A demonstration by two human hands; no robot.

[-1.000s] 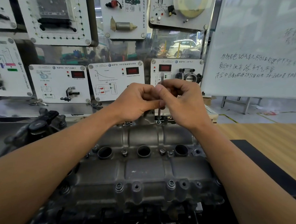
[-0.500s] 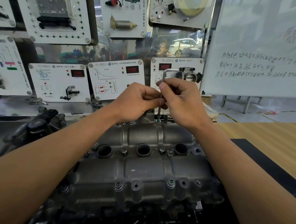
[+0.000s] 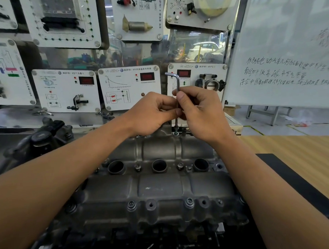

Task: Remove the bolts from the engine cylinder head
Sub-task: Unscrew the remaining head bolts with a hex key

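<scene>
While both hands (image 3: 180,110) pinch the hex key (image 3: 177,86), its bend has swung left. The far bolt (image 3: 176,128) sits raised, probably nearly free.

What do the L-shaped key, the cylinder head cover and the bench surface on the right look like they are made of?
L-shaped key: bright, smooth steel by its silvery sheen, probably plated. Cylinder head cover: cast metal, likely aluminium; dull grey, slightly grainy, with rounded moulded ribs and bosses. Bench surface: pale wood or wood-look laminate with fine parallel grain lines; which one cannot be told.
</scene>
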